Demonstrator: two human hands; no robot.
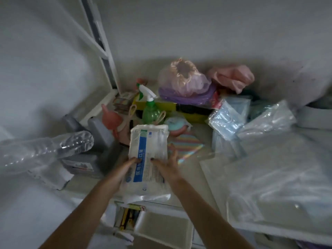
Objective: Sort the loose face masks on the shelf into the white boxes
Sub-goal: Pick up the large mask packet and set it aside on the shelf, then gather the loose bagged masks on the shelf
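A white mask packet with a blue stripe [148,151] is held upright over the shelf's front edge. My left hand [119,172] grips its lower left side, thumb on its front. My right hand [168,165] grips its lower right side, fingers curled behind it. A second flat white packet [152,192] lies under it at the shelf edge. Clear bags of loose blue face masks [227,120] lie to the right on the shelf. An open white box [162,229] sits below the shelf edge, between my forearms.
The shelf back holds a green spray bottle [150,108], a purple and pink bag [185,81], a pink cloth [231,77] and a striped pouch [186,142]. Grey containers [100,133] and a clear plastic bottle [45,150] stand left. Flat plastic bags [269,169] cover the right.
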